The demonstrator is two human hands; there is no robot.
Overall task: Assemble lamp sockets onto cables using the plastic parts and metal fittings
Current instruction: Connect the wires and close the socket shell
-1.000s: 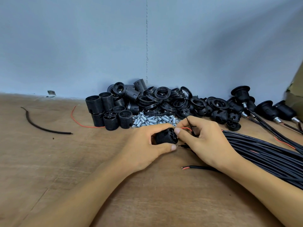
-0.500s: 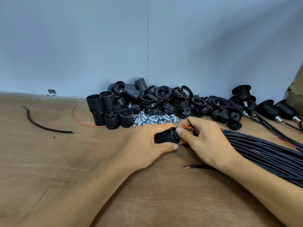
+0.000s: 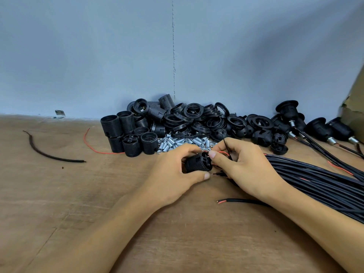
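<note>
Head view: left hand [image 3: 173, 175] grips one socket [image 3: 197, 164], right hand [image 3: 249, 166] pinches two wires [image 3: 226, 146].

Assembly workshop, heaped socket parts [image 3: 177, 123], cable bundle [image 3: 315, 180]

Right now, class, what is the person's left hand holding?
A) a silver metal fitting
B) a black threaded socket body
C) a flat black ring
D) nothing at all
B: the left hand grips a black threaded socket body, while the right hand pinches thin wires at the socket's end.
</note>
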